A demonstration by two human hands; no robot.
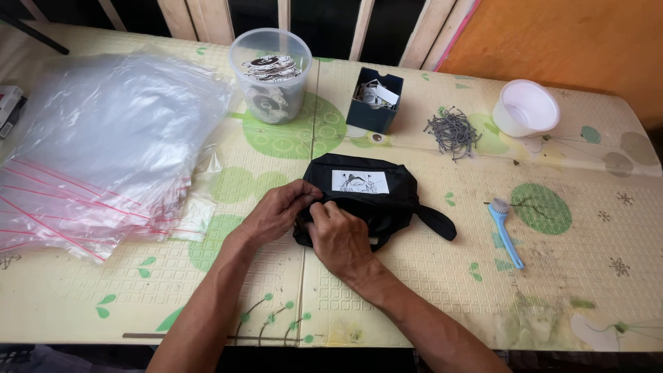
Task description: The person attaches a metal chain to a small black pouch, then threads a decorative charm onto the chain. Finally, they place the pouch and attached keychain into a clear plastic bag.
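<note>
My left hand (276, 211) and my right hand (340, 235) meet at the near left edge of the small black fabric pouch with a white printed label (366, 197), which lies flat at the middle of the pale patterned table mat (414, 297). Both hands are closed on the pouch: left fingertips pinch its near edge, right fingers curl over the same edge just beside them. What lies under the fingers, likely a zip or seam, is hidden.

Risk 1: the fabric is soft and may bunch or slip from the pinch if the two hands pull unevenly.

Risk 2: the pouch's black strap (435, 221) trails to the right; a tug on the pouch could drag it toward the light blue plastic brush (505, 231) lying near it.

Risk 3: to the left, the slippery stack of clear plastic zip bags with red seal strips (103, 166) sits near my left forearm; an elbow sweep could slide bags off the table.

Farther off, well apart from my hands, stand the clear round tub of black-and-white stickers (271, 76), the dark blue square box of paper tags (374, 100), the loose heap of grey cords (452, 131) and the white round cup (526, 107). I judge these at low risk unless the pouch is shoved far.
</note>
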